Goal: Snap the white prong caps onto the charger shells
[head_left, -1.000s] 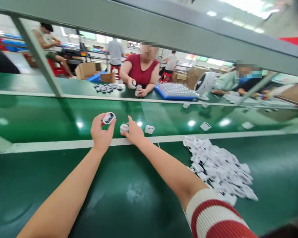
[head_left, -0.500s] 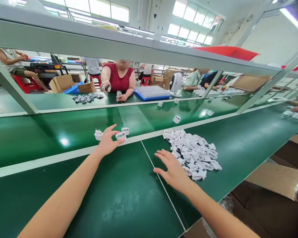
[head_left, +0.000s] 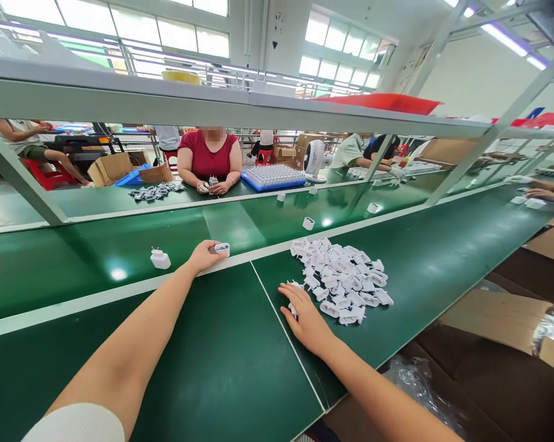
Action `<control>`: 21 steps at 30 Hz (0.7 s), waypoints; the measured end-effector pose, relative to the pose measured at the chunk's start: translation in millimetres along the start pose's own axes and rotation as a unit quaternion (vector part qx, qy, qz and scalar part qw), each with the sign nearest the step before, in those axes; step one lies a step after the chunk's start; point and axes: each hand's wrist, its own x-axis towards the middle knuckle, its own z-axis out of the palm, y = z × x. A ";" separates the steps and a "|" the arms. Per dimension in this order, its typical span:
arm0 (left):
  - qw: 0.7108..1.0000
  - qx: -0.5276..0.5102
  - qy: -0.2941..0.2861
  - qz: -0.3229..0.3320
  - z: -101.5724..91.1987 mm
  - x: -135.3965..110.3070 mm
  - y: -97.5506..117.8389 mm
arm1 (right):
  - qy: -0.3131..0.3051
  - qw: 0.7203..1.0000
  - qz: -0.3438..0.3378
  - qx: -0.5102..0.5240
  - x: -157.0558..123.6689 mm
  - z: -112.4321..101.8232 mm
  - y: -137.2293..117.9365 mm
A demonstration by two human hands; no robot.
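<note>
My left hand [head_left: 203,256] reaches to the near edge of the green conveyor belt [head_left: 97,258], its fingers closed round a small white charger shell [head_left: 221,248]. A white plug adapter [head_left: 160,259] lies on the belt to its left, apart from the hand. My right hand [head_left: 307,319] rests palm down on the green worktable [head_left: 230,362], fingers on the near edge of a pile of white plastic parts [head_left: 343,279]. One part shows under its fingertips; whether the fingers grip it is hidden.
More white shells [head_left: 308,223] ride the belt farther right. Across it a person in a red top [head_left: 210,159] handles a part, beside a blue tray [head_left: 273,177] and a small fan [head_left: 314,161]. A metal shelf frame [head_left: 240,104] spans overhead. Cardboard boxes [head_left: 502,319] stand at the right.
My left hand went from spread open over two shells to closed round one. The plug adapter has travelled left on the belt. My right hand came down onto the edge of the parts pile.
</note>
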 end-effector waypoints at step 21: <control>0.996 -0.035 -0.040 0.075 31.4 -208.8 -14.4 | 0.011 0.992 0.114 -0.056 85.2 -42.6 42.8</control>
